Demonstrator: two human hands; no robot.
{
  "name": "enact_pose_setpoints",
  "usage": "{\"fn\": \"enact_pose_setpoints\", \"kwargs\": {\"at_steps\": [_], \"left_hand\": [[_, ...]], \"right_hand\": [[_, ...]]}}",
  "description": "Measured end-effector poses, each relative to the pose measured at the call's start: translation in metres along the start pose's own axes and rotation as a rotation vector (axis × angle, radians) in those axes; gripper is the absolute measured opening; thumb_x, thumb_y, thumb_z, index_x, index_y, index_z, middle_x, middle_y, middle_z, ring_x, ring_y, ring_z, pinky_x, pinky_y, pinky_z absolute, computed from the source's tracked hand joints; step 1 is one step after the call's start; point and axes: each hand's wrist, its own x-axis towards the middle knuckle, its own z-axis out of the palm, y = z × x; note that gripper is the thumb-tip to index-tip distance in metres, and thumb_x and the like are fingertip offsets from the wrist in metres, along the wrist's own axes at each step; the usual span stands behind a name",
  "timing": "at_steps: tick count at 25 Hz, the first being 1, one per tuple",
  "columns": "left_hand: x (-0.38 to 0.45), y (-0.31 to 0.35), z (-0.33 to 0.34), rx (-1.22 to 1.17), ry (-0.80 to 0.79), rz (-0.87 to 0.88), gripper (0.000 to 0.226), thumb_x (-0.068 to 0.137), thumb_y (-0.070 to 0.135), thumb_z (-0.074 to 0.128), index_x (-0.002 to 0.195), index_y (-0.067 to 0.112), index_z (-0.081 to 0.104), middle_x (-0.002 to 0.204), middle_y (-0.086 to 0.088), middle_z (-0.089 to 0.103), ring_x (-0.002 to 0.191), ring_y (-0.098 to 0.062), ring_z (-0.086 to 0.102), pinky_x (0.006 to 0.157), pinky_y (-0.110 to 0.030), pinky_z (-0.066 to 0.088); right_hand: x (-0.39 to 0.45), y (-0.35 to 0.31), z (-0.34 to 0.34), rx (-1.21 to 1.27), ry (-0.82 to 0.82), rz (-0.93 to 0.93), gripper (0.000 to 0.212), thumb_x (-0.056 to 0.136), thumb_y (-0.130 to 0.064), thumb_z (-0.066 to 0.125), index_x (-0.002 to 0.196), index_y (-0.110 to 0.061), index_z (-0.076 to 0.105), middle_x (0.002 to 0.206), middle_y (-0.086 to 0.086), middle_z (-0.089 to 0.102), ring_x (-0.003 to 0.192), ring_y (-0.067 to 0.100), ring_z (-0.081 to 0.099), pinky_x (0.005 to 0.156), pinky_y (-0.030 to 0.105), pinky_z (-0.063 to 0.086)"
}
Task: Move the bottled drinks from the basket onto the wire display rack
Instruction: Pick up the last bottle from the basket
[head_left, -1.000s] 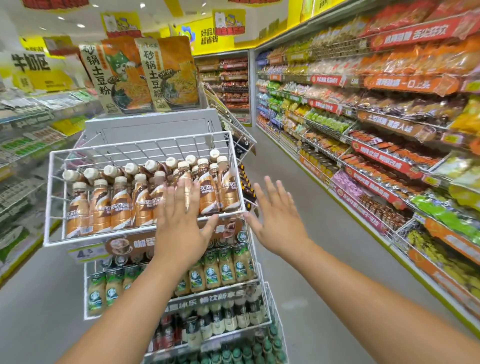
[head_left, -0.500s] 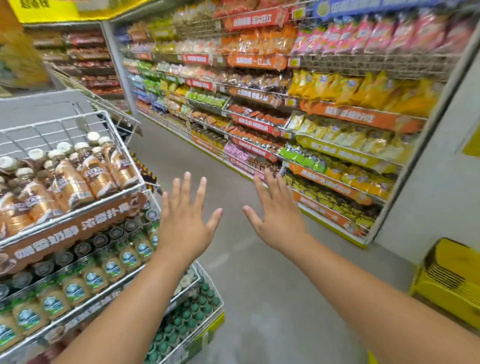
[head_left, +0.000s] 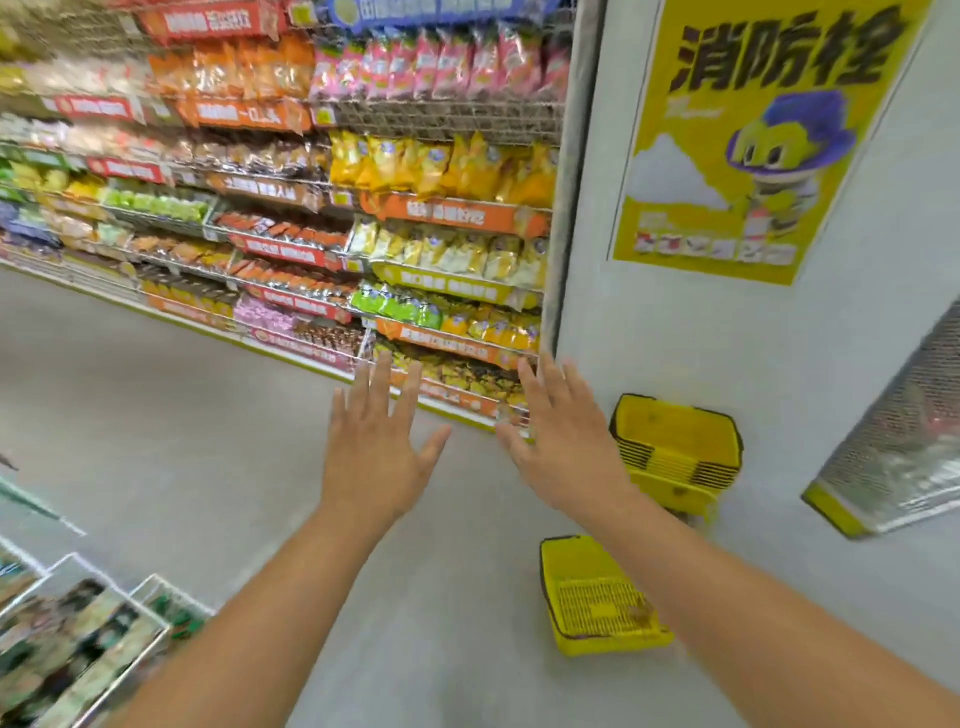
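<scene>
Two hands, left hand and right hand, hover with fingers spread, holding nothing. One yellow basket sits on the floor under the right forearm; bottled drinks blur at lower left.

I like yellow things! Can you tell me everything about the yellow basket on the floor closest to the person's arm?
The near yellow basket looks like plastic, with solid walls, a dark rim and a grid of slots in its bottom. It sits on the grey floor, upright and open on top. It looks almost empty; one small brownish bit lies inside, too blurry to name. No hand touches it, though the person's right forearm crosses in front of one corner.
</scene>
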Motion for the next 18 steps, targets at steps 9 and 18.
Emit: {"fn": "enact_pose_setpoints", "kwargs": {"at_steps": [9, 18], "left_hand": [[0.044, 0.223, 0.103, -0.098, -0.069, 0.106, 0.079, 0.095, 0.065, 0.030, 0.161, 0.021, 0.028, 0.170, -0.014, 0.016, 0.155, -0.036, 0.017, 0.121, -0.060, 0.024], [0.091, 0.278, 0.283, -0.132, -0.271, 0.095, 0.077, 0.095, 0.063, 0.032, 0.159, 0.020, 0.032, 0.167, -0.016, 0.023, 0.152, -0.039, 0.024, 0.119, -0.059, 0.029]], "right_hand": [[-0.030, 0.246, -0.001, -0.062, -0.069, 0.110, 0.081, 0.092, -0.062, 0.025, 0.160, -0.018, 0.028, 0.169, 0.011, 0.022, 0.156, 0.037, 0.018, 0.123, 0.054, 0.027], [0.005, 0.378, 0.138, -0.028, -0.263, 0.143, 0.079, 0.096, -0.058, 0.040, 0.162, -0.017, 0.026, 0.171, 0.007, 0.014, 0.158, 0.030, 0.012, 0.125, 0.040, 0.008]]}}
